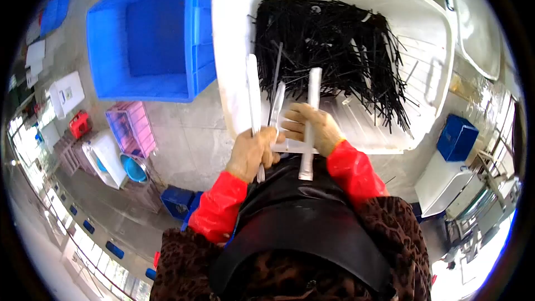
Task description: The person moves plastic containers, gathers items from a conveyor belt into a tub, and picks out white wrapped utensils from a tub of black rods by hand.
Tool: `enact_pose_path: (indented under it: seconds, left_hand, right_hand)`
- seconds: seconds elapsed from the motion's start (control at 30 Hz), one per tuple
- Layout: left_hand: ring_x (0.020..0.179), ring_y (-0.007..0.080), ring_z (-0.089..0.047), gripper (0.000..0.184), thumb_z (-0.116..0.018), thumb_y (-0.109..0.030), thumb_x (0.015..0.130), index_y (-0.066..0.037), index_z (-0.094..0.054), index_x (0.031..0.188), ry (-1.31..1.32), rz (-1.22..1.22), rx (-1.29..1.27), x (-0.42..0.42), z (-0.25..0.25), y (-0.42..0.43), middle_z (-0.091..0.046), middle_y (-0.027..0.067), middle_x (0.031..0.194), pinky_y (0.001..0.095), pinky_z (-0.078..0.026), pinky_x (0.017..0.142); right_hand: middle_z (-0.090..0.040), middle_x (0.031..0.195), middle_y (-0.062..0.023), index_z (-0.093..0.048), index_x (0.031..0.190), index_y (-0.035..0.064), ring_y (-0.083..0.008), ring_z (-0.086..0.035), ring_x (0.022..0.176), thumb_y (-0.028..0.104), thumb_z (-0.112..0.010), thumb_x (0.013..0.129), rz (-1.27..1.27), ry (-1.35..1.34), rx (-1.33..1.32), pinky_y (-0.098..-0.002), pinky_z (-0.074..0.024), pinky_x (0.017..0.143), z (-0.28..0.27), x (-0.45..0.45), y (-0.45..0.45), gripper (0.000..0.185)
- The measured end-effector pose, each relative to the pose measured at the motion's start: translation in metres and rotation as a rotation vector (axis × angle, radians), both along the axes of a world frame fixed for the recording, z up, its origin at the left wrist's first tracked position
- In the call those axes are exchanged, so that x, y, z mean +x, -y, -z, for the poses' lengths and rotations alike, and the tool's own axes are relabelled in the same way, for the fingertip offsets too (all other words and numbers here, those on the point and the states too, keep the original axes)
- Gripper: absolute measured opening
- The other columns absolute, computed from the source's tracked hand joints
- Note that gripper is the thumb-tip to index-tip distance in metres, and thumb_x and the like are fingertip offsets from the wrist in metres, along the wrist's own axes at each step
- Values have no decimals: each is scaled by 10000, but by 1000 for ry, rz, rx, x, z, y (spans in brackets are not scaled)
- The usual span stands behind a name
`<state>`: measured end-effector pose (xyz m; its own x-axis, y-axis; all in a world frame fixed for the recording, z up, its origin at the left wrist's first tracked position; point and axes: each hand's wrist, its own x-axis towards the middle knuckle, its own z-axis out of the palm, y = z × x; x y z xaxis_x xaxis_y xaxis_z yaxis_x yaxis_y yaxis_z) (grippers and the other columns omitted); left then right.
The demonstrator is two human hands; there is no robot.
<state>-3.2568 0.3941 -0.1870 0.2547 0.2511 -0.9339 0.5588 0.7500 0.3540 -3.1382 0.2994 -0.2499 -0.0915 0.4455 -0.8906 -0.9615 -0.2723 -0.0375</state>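
Note:
Both my hands wear tan gloves and red sleeves at the near edge of a large white tub (237,39). My left hand (255,150) is closed around a long whitish strip (253,86); a thin dark strip (276,78) and another pale piece (278,100) rise beside its fingers. My right hand (315,125) is closed on a second whitish strip (314,86), which stands out above and below the hand. Beyond the hands, a tangled heap of thin black strips (329,44) lies in the tub.
An open blue crate (156,33) stands left of the tub. Farther left are a pink crate (131,128), a light-blue bucket (134,167) and a red object (79,124). On the right are a dark blue box (457,137) and a white container (443,184).

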Motion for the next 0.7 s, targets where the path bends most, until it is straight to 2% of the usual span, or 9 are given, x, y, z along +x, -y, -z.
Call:
enact_pose_path:
  seconds: [0.1, 0.13, 0.17, 0.3, 0.37, 0.43, 0.53, 0.6, 0.7]
  left_hand:
    - [331, 127, -341, 262, -504, -213, 686, 49, -501, 697, 21, 42, -56, 5, -2, 8, -359, 39, 390, 249, -360, 398]
    - [328, 124, -338, 241, -499, -208, 688, 33, -494, 676, -20, 54, -70, 7, -2, 6, -366, 38, 397, 249, -344, 387]
    - [325, 122, -336, 223, -495, -203, 689, 18, -486, 656, -60, 67, -83, 8, -2, 3, -374, 37, 403, 249, -329, 375]
    - [342, 111, -356, 251, -506, -257, 717, -29, -476, 615, -53, 148, 14, 8, 4, 12, -406, 32, 423, 248, -328, 365]
    - [358, 112, -385, 284, -494, -276, 739, -5, -514, 655, 22, 93, 32, 3, 10, 17, -409, 31, 419, 241, -360, 392]
    - [370, 118, -411, 294, -474, -258, 754, 26, -547, 742, 164, 5, 46, 4, 0, 15, -415, 36, 418, 234, -386, 419]
    - [409, 141, -455, 329, -468, -273, 757, 47, -542, 785, 248, -46, 41, -1, 2, 14, -448, 54, 453, 237, -400, 427]
    - [399, 134, -452, 312, -451, -244, 776, 54, -544, 781, 289, -87, 73, 2, 1, 14, -452, 55, 448, 241, -407, 438]
    - [475, 165, -512, 322, -459, -276, 773, 39, -527, 777, 331, -52, 8, 16, -6, 10, -540, 92, 644, 246, -416, 431]
  right_hand:
    - [-520, 818, -47, -476, 974, 3, -148, -514, 679, 279, -493, 748, -40, 138, 169, -247, -432, 653, 9, -7, -28, 357]
    - [-522, 783, -35, -489, 974, 11, -115, -493, 642, 298, -477, 751, -388, 538, 360, -214, -408, 637, 2, -2, -33, 364]
    - [-512, 681, -35, -522, 805, 6, -108, -462, 575, 248, -474, 751, -140, 208, 165, -210, -383, 536, 5, -5, -41, 252]
    - [-455, 606, -18, -500, 730, 8, -92, -393, 505, 241, -455, 763, -86, 346, 194, -220, -330, 463, 10, -1, -28, 239]
    - [-346, 554, 21, -414, 619, 67, -74, -327, 472, 159, -449, 769, 448, -57, 273, -191, -295, 438, 19, 4, -20, 180]
    - [-244, 556, 40, -273, 580, 118, -62, -248, 448, 142, -437, 781, 395, 59, 215, -185, -228, 401, 15, 8, -8, 260]
    - [-371, 586, 26, -438, 679, 59, -51, -291, 427, 216, -428, 788, 113, 61, 172, -169, -248, 385, 15, 8, 8, 191]
    - [-422, 549, 11, -493, 849, -51, -44, -319, 399, 314, -402, 795, -180, 114, 13, -181, -251, 343, 3, 9, 5, 381]
    - [-428, 536, 22, -475, 920, -57, -23, -303, 383, 351, -418, 789, -100, 48, 88, -158, -257, 340, 3, 3, -10, 433]
